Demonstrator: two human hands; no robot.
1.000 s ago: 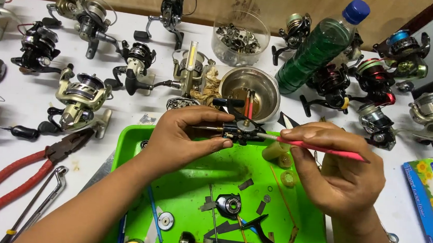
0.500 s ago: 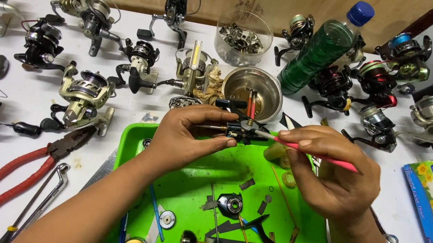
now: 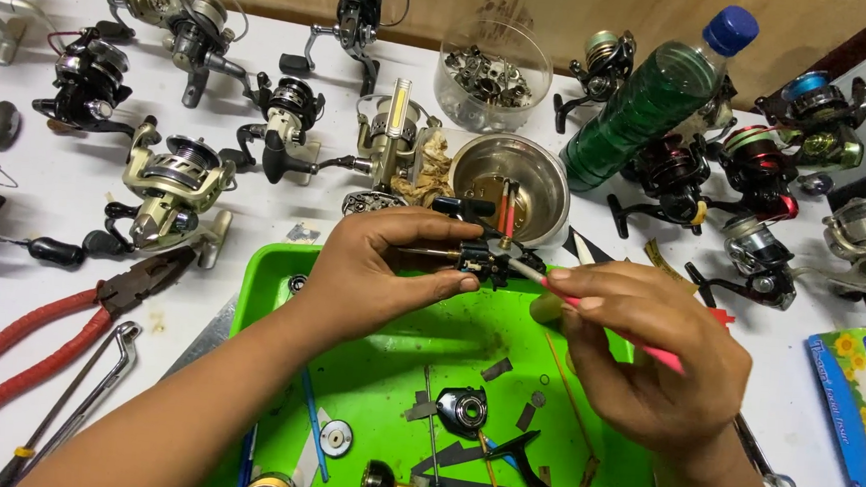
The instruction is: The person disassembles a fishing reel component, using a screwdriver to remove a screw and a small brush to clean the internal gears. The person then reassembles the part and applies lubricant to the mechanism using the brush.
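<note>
Table: a white work surface (image 3: 45,200) against a wooden wall, crowded on every side of the hands with fishing reels.
Tray: a green plastic tray (image 3: 281,274) lies directly beneath both hands, scattered with small loose parts, a black reel housing (image 3: 463,409) among them.
Bottle: a green bottle with a blue cap (image 3: 652,96) leans beyond the right hand; a knock from that hand as it moves could likely tip it over.
Pliers: red-handled pliers (image 3: 36,350) lie well left of the left forearm.
Bowl: a steel bowl (image 3: 536,190) just beyond the fingertips holds red-handled tools.
Left hand: the left hand (image 3: 381,270) is closed in a pinch on a small black reel part (image 3: 477,261), held above the tray's far edge.
Right hand: the right hand (image 3: 656,358) grips a pink-handled brush (image 3: 589,308), its tip touching the reel part.
Risk, grip: the part is held by fingertips only; pressure from the brush could twist it loose.
Risk, loss: a dropped piece would probably land among the tray's parts and be hard to pick out.
Risk, spring: whether the part holds small springs I cannot tell.
</note>
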